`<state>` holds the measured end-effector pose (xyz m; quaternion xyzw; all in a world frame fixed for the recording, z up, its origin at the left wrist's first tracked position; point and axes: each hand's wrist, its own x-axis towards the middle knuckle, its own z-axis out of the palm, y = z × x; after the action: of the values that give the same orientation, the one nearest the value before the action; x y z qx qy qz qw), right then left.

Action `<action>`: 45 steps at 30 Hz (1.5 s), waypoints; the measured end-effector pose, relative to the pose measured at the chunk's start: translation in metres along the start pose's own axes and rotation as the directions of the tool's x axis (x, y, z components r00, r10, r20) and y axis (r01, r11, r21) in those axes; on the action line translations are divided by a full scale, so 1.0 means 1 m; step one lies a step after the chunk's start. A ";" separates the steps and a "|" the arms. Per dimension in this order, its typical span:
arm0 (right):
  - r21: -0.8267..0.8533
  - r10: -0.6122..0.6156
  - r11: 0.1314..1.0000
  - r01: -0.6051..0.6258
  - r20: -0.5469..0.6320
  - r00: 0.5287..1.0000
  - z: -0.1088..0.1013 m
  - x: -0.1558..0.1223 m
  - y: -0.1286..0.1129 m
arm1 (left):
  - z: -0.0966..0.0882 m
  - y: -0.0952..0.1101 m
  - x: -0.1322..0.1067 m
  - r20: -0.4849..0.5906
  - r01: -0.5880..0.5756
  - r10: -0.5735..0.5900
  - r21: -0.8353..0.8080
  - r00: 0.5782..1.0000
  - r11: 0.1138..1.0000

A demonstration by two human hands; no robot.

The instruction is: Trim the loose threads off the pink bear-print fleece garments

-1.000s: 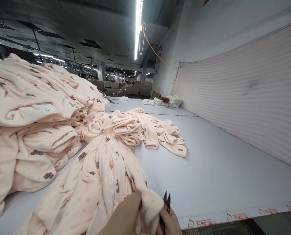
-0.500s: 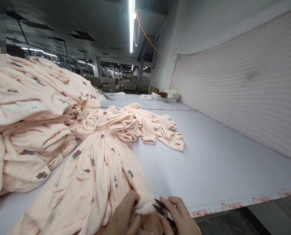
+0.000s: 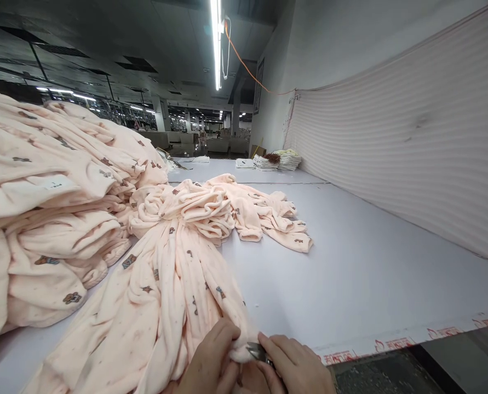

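A pale peach plush garment [image 3: 173, 295] with small printed bears spreads over the table toward me. My left hand [image 3: 213, 355] grips a bunched edge of it at the bottom of the view, thumb and fingers pinching the cloth. Close beside it, my right hand [image 3: 295, 361] is closed around small dark thread snips [image 3: 257, 352], whose blades point left and touch the pinched edge. Their handles are mostly hidden in my fingers. The garment's far end is gathered into a folded bundle [image 3: 198, 208].
A tall heap of the same peach garments [image 3: 55, 202] fills the left side. White cloth stacks [image 3: 287, 160] stand at the far end of the pale table [image 3: 350, 262]. A pinkish striped sheet [image 3: 400, 142] covers the right wall. Red-printed tape [image 3: 395, 343] runs along the near edge.
The snips' blades have turned and moved left onto the garment's edge, and their gap looks narrower. My right hand has shifted slightly left. My left hand still pinches the cloth.
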<state>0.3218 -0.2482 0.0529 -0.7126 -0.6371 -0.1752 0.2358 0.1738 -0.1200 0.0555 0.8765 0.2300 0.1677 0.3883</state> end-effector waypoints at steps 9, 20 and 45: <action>0.245 0.165 0.956 -0.163 0.014 0.986 0.003 0.002 0.002 | 0.003 -0.006 -0.001 -0.039 -0.020 0.018 -0.042 0.999 0.999; 0.272 0.165 0.940 -0.204 0.161 0.973 -0.010 0.009 0.004 | 0.003 -0.008 0.001 -0.057 -0.066 0.063 -0.059 0.996 0.996; 0.668 0.326 0.673 -0.318 0.117 0.938 0.022 0.015 -0.002 | -0.025 0.013 0.016 0.382 0.411 -0.222 -0.906 0.897 0.102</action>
<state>0.3208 -0.2233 0.0428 -0.6770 -0.5195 0.1091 0.5098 0.1789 -0.1041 0.0837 0.3642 0.2221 0.1213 0.8963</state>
